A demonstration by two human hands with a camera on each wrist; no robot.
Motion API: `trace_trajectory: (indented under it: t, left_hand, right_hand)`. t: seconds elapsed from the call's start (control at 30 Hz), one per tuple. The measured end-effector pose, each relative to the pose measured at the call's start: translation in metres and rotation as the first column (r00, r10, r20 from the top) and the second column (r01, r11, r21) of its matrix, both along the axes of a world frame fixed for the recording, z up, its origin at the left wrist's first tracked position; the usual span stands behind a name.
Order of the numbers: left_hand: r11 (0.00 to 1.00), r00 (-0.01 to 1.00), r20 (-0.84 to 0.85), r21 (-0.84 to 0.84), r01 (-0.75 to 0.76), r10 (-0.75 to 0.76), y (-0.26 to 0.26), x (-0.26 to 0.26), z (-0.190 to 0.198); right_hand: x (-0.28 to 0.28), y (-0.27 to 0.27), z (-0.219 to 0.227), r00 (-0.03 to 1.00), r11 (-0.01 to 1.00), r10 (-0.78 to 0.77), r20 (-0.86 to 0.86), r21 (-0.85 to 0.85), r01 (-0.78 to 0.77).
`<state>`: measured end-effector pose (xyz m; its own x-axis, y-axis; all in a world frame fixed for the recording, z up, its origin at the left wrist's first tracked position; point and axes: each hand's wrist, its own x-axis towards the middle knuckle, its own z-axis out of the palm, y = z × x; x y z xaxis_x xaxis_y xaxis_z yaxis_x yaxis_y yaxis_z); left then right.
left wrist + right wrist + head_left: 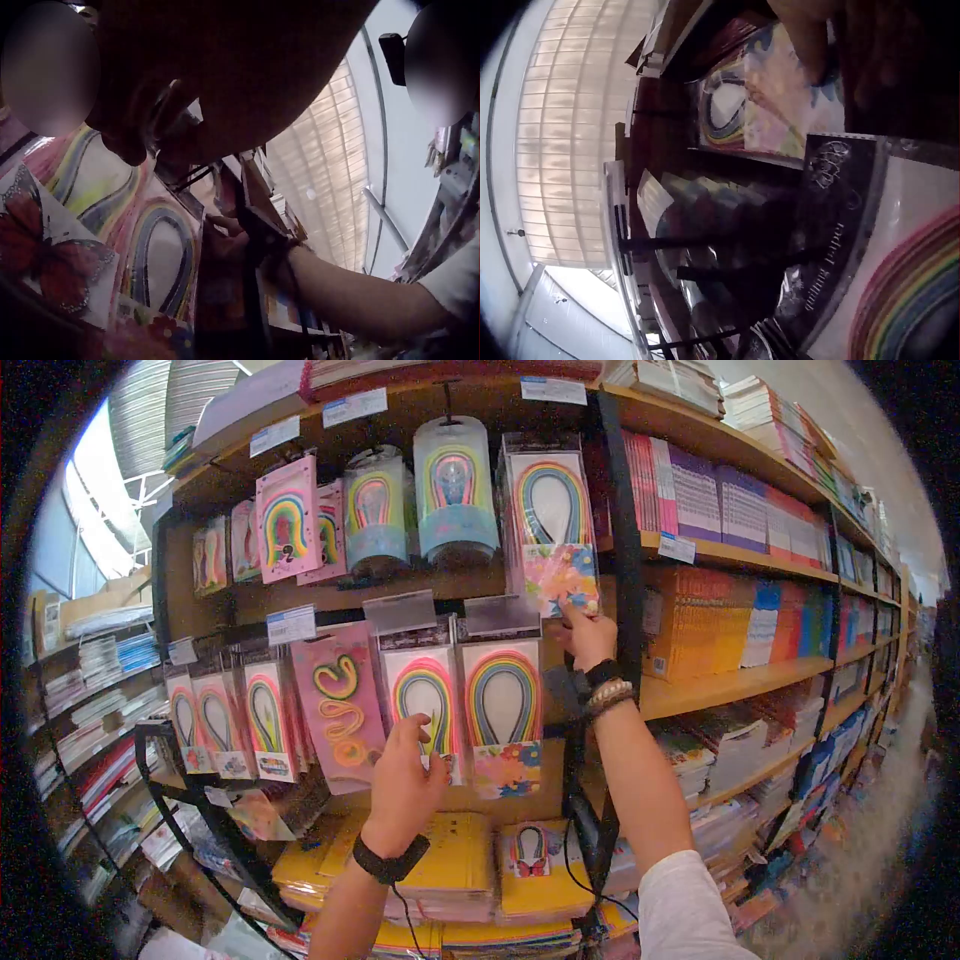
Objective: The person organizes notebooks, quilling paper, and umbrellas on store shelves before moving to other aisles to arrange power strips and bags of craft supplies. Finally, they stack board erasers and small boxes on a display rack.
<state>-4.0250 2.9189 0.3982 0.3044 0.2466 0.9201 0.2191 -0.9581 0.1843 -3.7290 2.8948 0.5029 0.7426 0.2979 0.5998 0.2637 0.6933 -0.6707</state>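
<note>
In the head view a clear packet of rainbow quilling paper strips (552, 510) hangs from the upper row, with a flower-printed card at its bottom. My right hand (590, 638) pinches this packet at its lower edge; in the right wrist view a finger (802, 37) lies over the printed card. Lower down, my left hand (405, 775) is raised in front of a pink-edged quilling packet (425, 680), its fingers loosely bent and holding nothing. Beside that hangs another rainbow packet (503, 695) with a flower card. A butterfly card (52, 251) shows close up in the left wrist view.
Clear cylinders (455, 490) and a pink packet (287, 520) hang in the upper row. A pink card with strip shapes (340, 705) hangs left of my left hand. Yellow packs (430, 860) are stacked below. Bookshelves (740, 555) stand to the right, past a black post (622, 510).
</note>
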Motion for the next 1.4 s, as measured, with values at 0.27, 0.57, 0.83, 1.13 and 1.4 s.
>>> trace_trajectory:
  t: [0.27, 0.57, 0.83, 1.13, 1.4]
  left_hand:
    - [0.986, 0.999, -0.051, -0.166, 0.005, -0.014, -0.003, 0.008, -0.006]
    - [0.986, 0.996, 0.053, -0.15, -0.066, 0.074, 0.025, -0.027, -0.016]
    - [0.936, 0.905, 0.24, -0.112, -0.333, 0.351, 0.086, -0.104, -0.019]
    - [0.996, 0.99, 0.104, 0.012, -0.093, 0.091, 0.122, -0.11, -0.026]
    - [0.986, 1.0, 0.031, -0.167, 0.003, 0.002, 0.13, -0.102, -0.041]
  right_hand:
    - [0.013, -0.001, -0.026, 0.994, 0.984, 0.103, -0.022, -0.142, -0.105]
    - [-0.073, -0.066, -0.071, 0.878, 0.961, -0.27, 0.395, 0.162, 0.222]
    - [-0.212, -0.029, -0.126, 0.652, 0.911, 0.216, 0.727, -0.39, 0.134]
    - [-0.294, 0.096, -0.235, 0.694, 0.88, -0.129, 0.708, -0.241, 0.41]
    - [-0.279, 0.123, -0.203, 0.738, 0.844, -0.205, 0.643, -0.266, 0.466]
